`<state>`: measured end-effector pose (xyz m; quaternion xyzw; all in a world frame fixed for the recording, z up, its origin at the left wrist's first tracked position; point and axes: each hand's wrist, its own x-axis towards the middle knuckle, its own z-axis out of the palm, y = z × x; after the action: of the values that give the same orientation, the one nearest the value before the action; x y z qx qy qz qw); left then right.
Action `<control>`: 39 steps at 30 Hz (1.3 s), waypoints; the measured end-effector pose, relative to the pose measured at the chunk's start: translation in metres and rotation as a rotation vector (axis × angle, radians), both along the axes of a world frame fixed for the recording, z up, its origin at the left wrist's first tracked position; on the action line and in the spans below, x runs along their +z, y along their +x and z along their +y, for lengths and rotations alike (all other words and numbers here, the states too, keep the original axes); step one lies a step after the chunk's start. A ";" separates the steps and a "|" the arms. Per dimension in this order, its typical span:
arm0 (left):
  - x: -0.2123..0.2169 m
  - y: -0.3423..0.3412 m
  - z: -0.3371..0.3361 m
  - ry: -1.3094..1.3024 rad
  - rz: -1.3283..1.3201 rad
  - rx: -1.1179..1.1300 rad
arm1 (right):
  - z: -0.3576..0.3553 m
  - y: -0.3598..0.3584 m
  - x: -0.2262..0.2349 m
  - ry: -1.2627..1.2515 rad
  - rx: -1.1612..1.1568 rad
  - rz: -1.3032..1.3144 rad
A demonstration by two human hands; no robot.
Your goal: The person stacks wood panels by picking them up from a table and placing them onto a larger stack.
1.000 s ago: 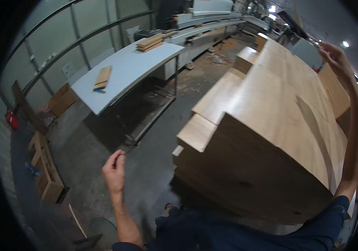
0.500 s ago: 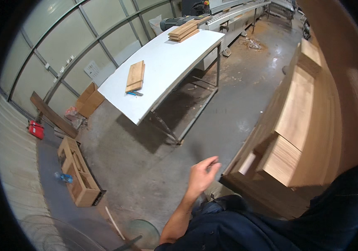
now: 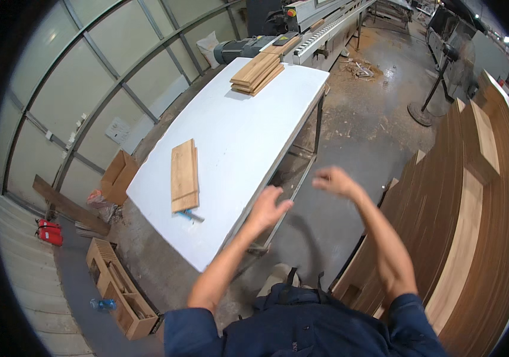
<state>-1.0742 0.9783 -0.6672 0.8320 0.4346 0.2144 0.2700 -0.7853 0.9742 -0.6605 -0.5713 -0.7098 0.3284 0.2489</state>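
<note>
My left hand (image 3: 266,209) hangs in the air by the near long edge of the white-topped table (image 3: 236,137). Its thumb stands apart from the fingers, and nothing is in it. Held over the floor gap to the right, my right hand (image 3: 334,181) has loosely stretched, slightly blurred fingers and no visible object. On the table's near part lie a couple of overlapping wooden boards (image 3: 184,172). A blue-handled tool (image 3: 190,215), perhaps a cutter, pokes out at their near end. Farther back rests a small stack of boards (image 3: 257,72).
Tall stacks of wooden boards (image 3: 427,202) flank me on the right. A floor fan (image 3: 424,110) stands beyond them. A long machine (image 3: 326,38) adjoins the table's far end. At left are a cardboard box (image 3: 118,177), red extinguishers (image 3: 49,232) and a low wooden crate (image 3: 122,291).
My right arm has come down from the upper right to in front of me. My left hand has risen toward the table edge. The view has turned and moved closer to the table.
</note>
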 end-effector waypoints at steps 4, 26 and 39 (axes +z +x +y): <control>-0.006 0.017 0.199 0.101 0.232 0.147 | -0.014 0.013 -0.088 -0.332 -0.235 0.417; -0.015 0.131 0.554 0.269 0.318 0.265 | 0.506 0.047 -0.010 0.461 0.106 0.195; -0.052 0.162 0.478 -0.030 0.281 0.305 | 0.654 0.163 -0.102 0.317 0.197 -0.469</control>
<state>-0.9123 1.4565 -0.7192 0.7743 0.5919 0.1282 0.1835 -0.6221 1.6287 -0.7627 -0.5142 -0.8422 0.0952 0.1309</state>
